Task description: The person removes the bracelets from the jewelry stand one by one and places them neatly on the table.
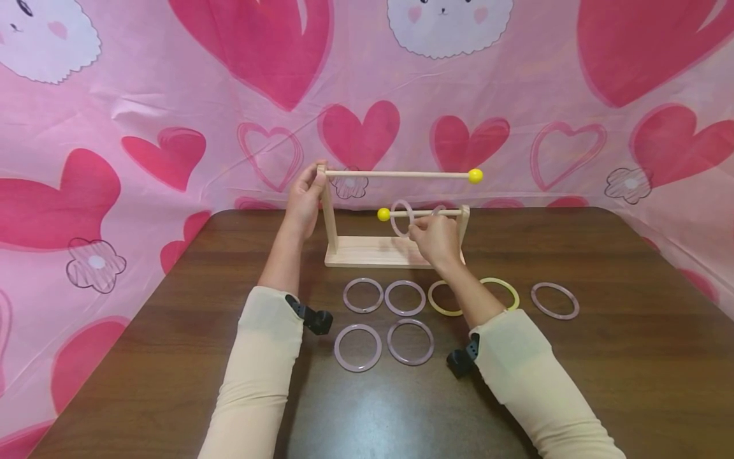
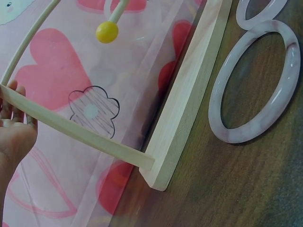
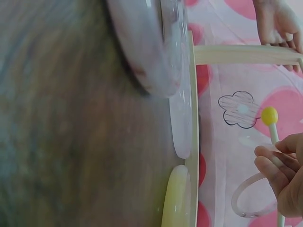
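Observation:
A wooden stand (image 1: 373,252) has two posts, each with a horizontal rod ending in a yellow ball. My left hand (image 1: 305,199) grips the top of the left post (image 1: 329,217), where the upper rod (image 1: 395,173) begins. At the lower rod (image 3: 273,134), my right hand (image 1: 437,239) pinches a pale pink bangle (image 1: 392,223) that stands upright around it, close to the yellow ball (image 1: 383,215). Another bangle (image 3: 235,201) hangs from the same rod, nearer the right post (image 1: 465,223); my hand hides part of it.
Several bangles lie flat before the stand: pale purple ones, such as the front-left bangle (image 1: 358,347), and two yellow ones, including a yellow bangle (image 1: 513,290) partly behind my right forearm. One pinkish bangle (image 1: 555,301) lies farther right. Heart-patterned cloth (image 1: 367,83) hangs behind the brown table (image 1: 172,357).

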`<state>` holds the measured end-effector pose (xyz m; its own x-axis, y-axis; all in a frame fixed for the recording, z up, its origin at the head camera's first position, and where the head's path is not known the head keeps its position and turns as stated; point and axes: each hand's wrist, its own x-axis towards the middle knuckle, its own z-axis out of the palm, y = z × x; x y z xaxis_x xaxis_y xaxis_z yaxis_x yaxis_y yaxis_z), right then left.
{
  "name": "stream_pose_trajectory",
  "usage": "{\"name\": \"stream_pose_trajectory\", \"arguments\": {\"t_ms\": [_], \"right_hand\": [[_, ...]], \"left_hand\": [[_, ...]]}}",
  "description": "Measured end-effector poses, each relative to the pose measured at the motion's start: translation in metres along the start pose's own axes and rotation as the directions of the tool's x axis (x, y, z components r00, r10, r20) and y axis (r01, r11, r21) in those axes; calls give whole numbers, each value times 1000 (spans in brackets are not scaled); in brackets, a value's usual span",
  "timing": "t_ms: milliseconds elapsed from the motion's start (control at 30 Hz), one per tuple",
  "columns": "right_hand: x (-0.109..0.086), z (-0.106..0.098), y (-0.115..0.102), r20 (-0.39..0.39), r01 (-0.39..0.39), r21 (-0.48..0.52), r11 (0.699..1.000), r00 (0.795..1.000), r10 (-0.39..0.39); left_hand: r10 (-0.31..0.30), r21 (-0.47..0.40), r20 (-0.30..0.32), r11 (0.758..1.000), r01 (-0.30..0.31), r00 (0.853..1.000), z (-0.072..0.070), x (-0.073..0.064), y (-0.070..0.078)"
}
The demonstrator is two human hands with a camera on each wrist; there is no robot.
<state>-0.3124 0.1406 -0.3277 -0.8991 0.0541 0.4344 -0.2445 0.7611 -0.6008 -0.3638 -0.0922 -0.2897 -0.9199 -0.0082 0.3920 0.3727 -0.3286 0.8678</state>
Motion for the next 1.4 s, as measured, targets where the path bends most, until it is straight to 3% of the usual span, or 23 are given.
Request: {"name": "stream_pose_trajectory", "arguments": {"t_ms": [1067, 1400], "right_hand": [[-1, 5, -8, 37, 30, 75, 997, 999, -33], [-3, 6, -9, 32, 76, 97, 992, 996, -79]], "left_hand": [[6, 6, 7, 1000, -6, 1000, 0, 1, -1], [1, 8, -3, 1000, 0, 1000, 0, 1, -1]]}}
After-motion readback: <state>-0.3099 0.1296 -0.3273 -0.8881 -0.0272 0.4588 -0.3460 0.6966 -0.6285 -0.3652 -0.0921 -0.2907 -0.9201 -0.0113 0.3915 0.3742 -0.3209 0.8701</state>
